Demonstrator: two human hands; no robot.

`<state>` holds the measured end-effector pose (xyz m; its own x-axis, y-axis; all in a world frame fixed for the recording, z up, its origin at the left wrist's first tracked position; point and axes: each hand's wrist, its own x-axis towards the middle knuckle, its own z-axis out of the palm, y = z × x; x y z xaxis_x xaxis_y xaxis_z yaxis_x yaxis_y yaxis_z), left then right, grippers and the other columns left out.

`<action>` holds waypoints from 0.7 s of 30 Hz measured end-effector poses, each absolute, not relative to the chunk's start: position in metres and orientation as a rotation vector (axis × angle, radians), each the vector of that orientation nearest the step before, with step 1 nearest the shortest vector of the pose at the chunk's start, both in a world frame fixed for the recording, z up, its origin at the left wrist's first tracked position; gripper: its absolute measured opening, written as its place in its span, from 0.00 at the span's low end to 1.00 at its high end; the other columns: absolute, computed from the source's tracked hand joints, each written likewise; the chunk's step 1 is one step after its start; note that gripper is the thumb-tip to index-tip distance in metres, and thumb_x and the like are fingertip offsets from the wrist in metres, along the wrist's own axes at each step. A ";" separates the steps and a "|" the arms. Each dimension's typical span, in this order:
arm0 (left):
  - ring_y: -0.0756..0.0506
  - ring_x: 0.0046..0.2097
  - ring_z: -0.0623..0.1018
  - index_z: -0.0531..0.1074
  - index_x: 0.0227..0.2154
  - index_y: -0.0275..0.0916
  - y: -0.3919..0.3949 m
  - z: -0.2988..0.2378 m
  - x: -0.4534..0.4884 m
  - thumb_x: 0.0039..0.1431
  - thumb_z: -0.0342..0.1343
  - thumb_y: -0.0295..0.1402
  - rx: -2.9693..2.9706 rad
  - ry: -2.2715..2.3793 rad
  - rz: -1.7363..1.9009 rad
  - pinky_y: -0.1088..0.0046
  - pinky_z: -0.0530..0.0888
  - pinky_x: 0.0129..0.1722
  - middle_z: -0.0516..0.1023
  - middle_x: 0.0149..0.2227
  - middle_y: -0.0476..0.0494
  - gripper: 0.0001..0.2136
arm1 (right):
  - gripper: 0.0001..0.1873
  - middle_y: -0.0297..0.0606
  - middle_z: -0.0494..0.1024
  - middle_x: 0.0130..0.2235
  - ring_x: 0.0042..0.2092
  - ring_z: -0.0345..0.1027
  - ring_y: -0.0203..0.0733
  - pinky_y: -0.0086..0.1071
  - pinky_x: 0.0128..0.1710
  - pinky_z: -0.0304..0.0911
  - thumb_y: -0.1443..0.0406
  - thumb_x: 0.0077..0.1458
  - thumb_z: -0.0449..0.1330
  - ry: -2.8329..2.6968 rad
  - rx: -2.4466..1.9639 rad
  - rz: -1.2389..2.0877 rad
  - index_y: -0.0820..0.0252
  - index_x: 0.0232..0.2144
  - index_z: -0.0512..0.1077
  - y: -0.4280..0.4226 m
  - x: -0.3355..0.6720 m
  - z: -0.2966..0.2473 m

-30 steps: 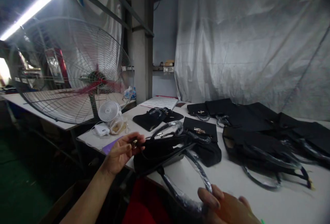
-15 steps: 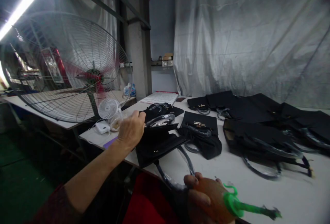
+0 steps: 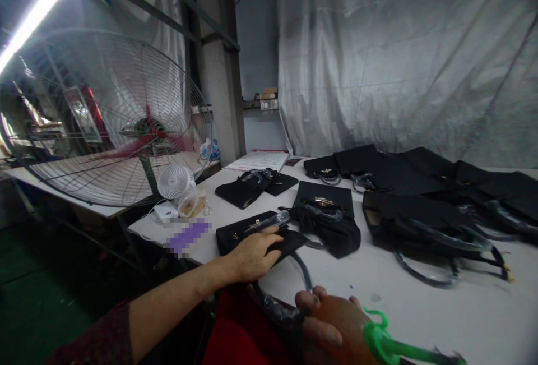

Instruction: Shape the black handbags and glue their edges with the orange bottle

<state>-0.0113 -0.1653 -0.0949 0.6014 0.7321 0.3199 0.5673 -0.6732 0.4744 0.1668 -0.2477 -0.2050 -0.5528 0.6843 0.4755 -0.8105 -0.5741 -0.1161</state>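
My left hand (image 3: 254, 252) lies flat on a black handbag (image 3: 230, 235) at the table's near edge, fingers spread, gripping nothing. Plastic wrap covers the bag's upper handle, beside small gold-coloured hardware. Its other handle (image 3: 303, 268) loops down toward my right hand (image 3: 316, 320). That hand is closed around an orange squeeze bottle (image 3: 342, 320) with a green cap and a long green spout pointing right. The spout's tip is dark and blurred. Whether my right hand also touches the handle, I cannot tell. Just right of this bag rests another black handbag (image 3: 323, 194) with a gold clasp.
Several black bags (image 3: 420, 174) cover the table's right and back. Behind my left hand lie more black bag pieces (image 3: 244, 188). To the left stand a small white fan (image 3: 174, 181), a plastic bag (image 3: 191, 202) and a large caged fan (image 3: 145, 129).
My left hand has moved from the bag's raised far side down onto its top, toward me and right. The lifted flap is now folded down. My right hand keeps the squeeze bottle.
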 end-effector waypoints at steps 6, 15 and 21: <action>0.43 0.53 0.74 0.76 0.44 0.39 -0.146 -0.101 -0.018 0.59 0.47 0.26 2.485 1.006 0.681 0.64 0.67 0.57 0.76 0.50 0.39 0.16 | 0.23 0.37 0.69 0.40 0.29 0.63 0.26 0.12 0.15 0.55 0.48 0.53 0.60 -0.362 0.539 2.136 0.56 0.43 0.72 -0.248 0.161 -0.210; 0.36 0.62 0.59 0.74 0.40 0.37 -0.092 -0.094 -0.040 0.57 0.49 0.21 3.204 1.153 0.656 0.49 0.49 0.62 0.65 0.59 0.37 0.12 | 0.18 0.34 0.68 0.34 0.25 0.64 0.28 0.15 0.13 0.54 0.53 0.51 0.63 -0.344 0.308 2.192 0.58 0.38 0.71 -0.263 0.177 -0.195; 0.40 0.51 0.69 0.73 0.31 0.33 -0.058 -0.105 -0.045 0.61 0.45 0.23 3.182 1.084 -0.131 0.62 0.62 0.51 0.75 0.41 0.33 0.11 | 0.17 0.32 0.65 0.30 0.20 0.57 0.27 0.16 0.10 0.48 0.52 0.52 0.62 -0.476 0.277 2.231 0.58 0.37 0.70 -0.261 0.181 -0.189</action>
<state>-0.0451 -0.0575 -0.1047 0.7918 0.6107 -0.0016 0.5936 -0.7702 -0.2333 0.1811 -0.2608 -0.1887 -0.6404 0.6838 0.3498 -0.7670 -0.5931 -0.2447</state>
